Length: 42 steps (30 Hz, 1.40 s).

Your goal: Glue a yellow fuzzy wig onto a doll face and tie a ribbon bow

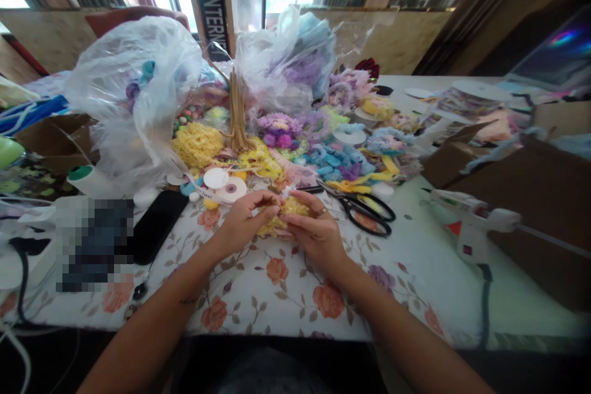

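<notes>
Over the front middle of the table, both my hands meet at a small piece of fluffy yellow yarn (pixel 295 207). My left hand (pixel 244 221) pinches its left side between thumb and fingers. From the right, my right hand (pixel 321 231) grips it, with thumb and index finger apart around the fluff. A small whitish bit (pixel 287 191) shows by the fingertips; its kind is unclear. Black-handled scissors (pixel 369 214) lie open just right of my right hand. Beyond my left hand is a roll of printed white ribbon (pixel 231 191).
A white glue gun (pixel 475 221) with a cord stands at right before a cardboard box (pixel 540 215). A black phone (pixel 159 228) lies left. Behind are heaped yarn flowers (pixel 277 126), a large yellow yarn bundle (pixel 197 143), gold stems (pixel 237 111) and plastic bags (pixel 138 86).
</notes>
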Available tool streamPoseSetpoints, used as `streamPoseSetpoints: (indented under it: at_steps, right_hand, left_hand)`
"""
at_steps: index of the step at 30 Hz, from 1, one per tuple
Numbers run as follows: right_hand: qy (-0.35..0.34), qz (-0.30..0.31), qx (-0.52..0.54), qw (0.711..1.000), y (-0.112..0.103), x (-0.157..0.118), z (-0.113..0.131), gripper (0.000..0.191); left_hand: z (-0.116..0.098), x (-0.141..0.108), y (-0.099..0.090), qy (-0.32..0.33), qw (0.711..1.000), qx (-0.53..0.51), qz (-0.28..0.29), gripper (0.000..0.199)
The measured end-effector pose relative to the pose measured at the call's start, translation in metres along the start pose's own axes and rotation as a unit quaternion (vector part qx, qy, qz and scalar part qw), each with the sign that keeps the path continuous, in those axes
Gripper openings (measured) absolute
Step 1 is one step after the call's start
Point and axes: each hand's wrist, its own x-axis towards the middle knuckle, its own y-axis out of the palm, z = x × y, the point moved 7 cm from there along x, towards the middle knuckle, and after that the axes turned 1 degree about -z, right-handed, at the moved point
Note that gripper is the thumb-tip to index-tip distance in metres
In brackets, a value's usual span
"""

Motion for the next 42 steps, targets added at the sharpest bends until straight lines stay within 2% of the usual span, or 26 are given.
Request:
streamPoseSetpoints:
  at_steps: [9,17,21,29,33,36,39,42]
  right_hand:
    - [-0.003,-0.001,0.014,1.000,0.000,0.000,0.001,0.025]
    - [0.027,-0.012,-0.029,0.999,0.000,-0.001,-0.001,0.011]
    - [0.033,-0.016,-0.057,0.998,-0.001,0.000,-0.001,0.011]
    - [0.101,-0.049,-0.016,0.994,-0.005,0.000,-0.012,0.033]
    - [0.126,-0.052,0.020,0.990,-0.002,-0.003,-0.020,0.035]
    - [0.117,-0.068,0.040,0.990,-0.002,-0.004,-0.022,0.037]
    - [0.109,-0.080,0.052,0.990,-0.002,-0.005,-0.022,0.052]
    - [0.129,-0.072,0.064,0.987,0.000,-0.006,-0.026,0.068]
  left_hand:
    - [-0.004,0.001,0.001,0.019,0.999,0.031,-0.005,0.021]
    - [-0.006,0.002,0.001,0.050,0.997,0.061,-0.018,0.017]
    - [-0.007,0.003,0.001,0.058,0.995,0.073,-0.022,0.016]
    - [-0.009,0.002,0.000,0.051,0.996,0.073,-0.025,0.015]
    - [-0.007,0.002,0.000,0.052,0.996,0.064,-0.027,0.015]
    - [-0.006,0.002,0.000,0.054,0.996,0.063,-0.028,0.015]
    - [-0.004,0.002,0.001,0.055,0.996,0.069,-0.033,0.013]
    - [0.000,0.002,0.001,0.056,0.995,0.064,-0.045,0.011]
